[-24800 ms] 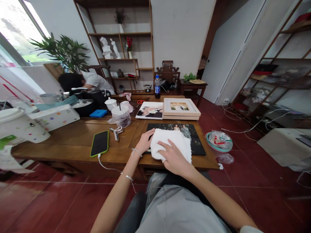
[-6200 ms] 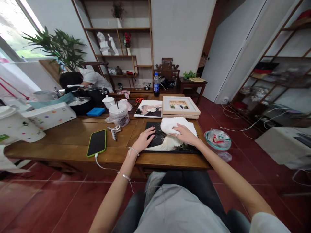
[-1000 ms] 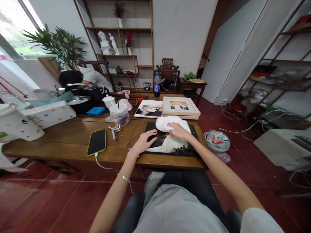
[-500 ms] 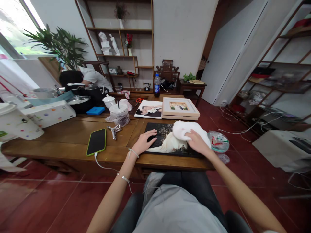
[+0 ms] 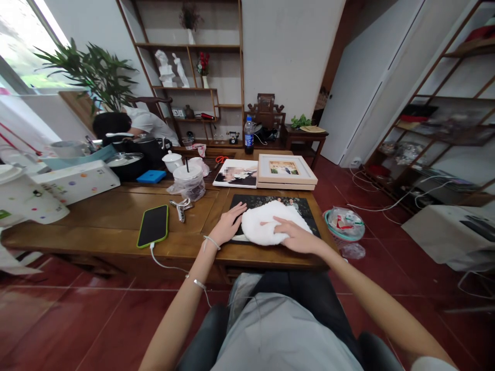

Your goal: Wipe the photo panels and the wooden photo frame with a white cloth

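Since half a second ago, the white cloth [image 5: 260,228] has slid left and nearer, from the right side of the dark photo panel [image 5: 308,210] to its middle. The right hand [image 5: 296,238], fingers bent and slightly parted, grips a fold of this one cloth. The left hand [image 5: 227,225], fingers loosely spread and holding nothing, lies on the panel's left edge. Beyond sit one photo print [image 5: 236,174] and one pale picture frame [image 5: 305,172]. One phone [image 5: 153,226] rests at left. One bottle [image 5: 248,137] stands behind, its blue label unreadable; a calendar [image 5: 178,113] shows "3".
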The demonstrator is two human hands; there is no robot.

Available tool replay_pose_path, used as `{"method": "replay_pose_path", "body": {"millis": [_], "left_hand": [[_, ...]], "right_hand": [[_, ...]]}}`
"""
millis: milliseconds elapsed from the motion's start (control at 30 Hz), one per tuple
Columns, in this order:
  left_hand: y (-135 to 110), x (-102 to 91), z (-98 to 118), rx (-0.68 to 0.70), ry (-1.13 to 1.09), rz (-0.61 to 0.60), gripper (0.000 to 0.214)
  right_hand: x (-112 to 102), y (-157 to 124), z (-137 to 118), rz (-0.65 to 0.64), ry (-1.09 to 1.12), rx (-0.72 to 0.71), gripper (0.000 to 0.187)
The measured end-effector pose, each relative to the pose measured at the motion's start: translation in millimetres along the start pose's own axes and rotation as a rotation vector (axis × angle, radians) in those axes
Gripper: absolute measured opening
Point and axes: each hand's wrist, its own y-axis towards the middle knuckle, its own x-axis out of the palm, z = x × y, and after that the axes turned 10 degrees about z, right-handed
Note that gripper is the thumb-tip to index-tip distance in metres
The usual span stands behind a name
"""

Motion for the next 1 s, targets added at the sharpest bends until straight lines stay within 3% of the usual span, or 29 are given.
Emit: {"method": "replay_pose_path", "body": {"millis": [267, 433, 567, 867, 1000], "left_hand": [[-0.7, 2.1, -3.9, -0.001, -0.012, 0.033, 0.035], [-0.8, 3.9, -5.9, 0.005, -0.013, 0.044, 0.035], [-0.5, 4.9, -6.2, 0.009, 0.004, 0.05, 0.035], [-0.6, 4.3, -3.5, 0.016, 0.016, 0.056, 0.034], [-0.5, 3.6, -3.4, 0.021, 0.009, 0.058, 0.034]], "right_hand": [[-36.1, 24.7, 70.5, 0.212, -0.062, 0.165, 0.024], [-42.6, 13.5, 82.1, 0.287, -0.12, 0.226, 0.028], [-35.5, -6.3, 59.5, 0.19, -0.145, 0.164, 0.033], [-12.3, -55.1, -38.7, -0.05, -0.035, -0.071, 0.044], [-8.7, -54.2, -51.9, -0.111, 0.005, -0.089, 0.047]]}}
